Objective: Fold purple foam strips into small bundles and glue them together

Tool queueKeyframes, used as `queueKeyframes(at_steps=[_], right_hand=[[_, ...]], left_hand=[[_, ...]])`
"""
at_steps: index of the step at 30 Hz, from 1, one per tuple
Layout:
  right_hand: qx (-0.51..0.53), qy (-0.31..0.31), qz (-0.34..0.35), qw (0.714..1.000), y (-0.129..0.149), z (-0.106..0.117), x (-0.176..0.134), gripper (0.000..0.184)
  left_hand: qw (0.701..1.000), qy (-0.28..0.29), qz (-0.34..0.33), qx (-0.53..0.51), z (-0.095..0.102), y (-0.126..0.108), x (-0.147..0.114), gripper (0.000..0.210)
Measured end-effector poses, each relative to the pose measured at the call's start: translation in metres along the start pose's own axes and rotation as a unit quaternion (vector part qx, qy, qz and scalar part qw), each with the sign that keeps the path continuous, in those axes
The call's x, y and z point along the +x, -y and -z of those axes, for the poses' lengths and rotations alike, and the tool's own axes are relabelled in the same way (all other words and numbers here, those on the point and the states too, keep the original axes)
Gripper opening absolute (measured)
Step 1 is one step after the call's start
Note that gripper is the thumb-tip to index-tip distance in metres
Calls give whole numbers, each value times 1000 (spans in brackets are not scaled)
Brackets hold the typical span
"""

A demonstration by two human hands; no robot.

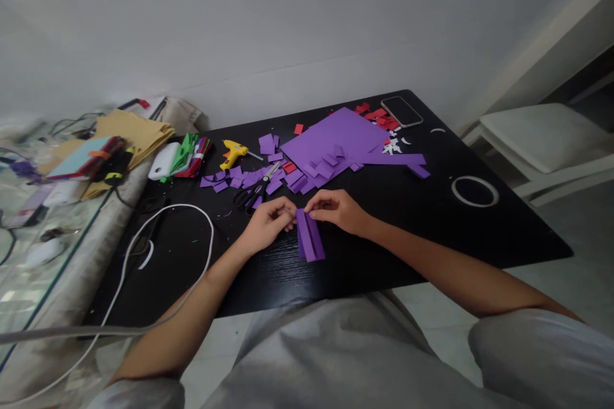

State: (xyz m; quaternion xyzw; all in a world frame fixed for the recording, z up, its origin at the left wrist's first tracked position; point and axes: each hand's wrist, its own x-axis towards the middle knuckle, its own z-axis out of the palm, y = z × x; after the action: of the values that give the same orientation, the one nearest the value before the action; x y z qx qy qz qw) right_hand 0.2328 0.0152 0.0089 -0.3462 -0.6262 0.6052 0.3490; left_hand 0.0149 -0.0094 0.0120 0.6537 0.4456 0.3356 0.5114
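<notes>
A folded purple paper strip [311,239] with lengthwise creases hangs between my hands near the table's front edge. My left hand [269,222] is closed at the strip's upper left corner, fingertips pinched. On the upper right corner, my right hand [338,209] pinches the paper between thumb and fingers. Just beyond my left hand lie black-handled scissors [254,193], blades pointing away among small purple paper pieces [237,176]. Behind my right hand rests a large purple sheet [336,134] with several small folded pieces on it.
A yellow glue gun [234,153] lies at the back left, near a stack of coloured felt [192,156]. A phone [401,111] and red scraps [381,118] are at the back right. A white cable [211,236] loops over my left forearm. A white ring [474,192] lies right.
</notes>
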Motion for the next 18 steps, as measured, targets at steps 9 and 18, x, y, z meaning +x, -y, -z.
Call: queueKeyframes(at_steps=[9, 18], right_hand=[[15, 3, 13, 1000, -7, -2, 1, 26], [96, 65, -15, 993, -7, -1, 0, 25]], left_hand=[[999, 23, 18, -46, -5, -4, 0, 22], [998, 27, 30, -49, -3, -4, 1, 22]])
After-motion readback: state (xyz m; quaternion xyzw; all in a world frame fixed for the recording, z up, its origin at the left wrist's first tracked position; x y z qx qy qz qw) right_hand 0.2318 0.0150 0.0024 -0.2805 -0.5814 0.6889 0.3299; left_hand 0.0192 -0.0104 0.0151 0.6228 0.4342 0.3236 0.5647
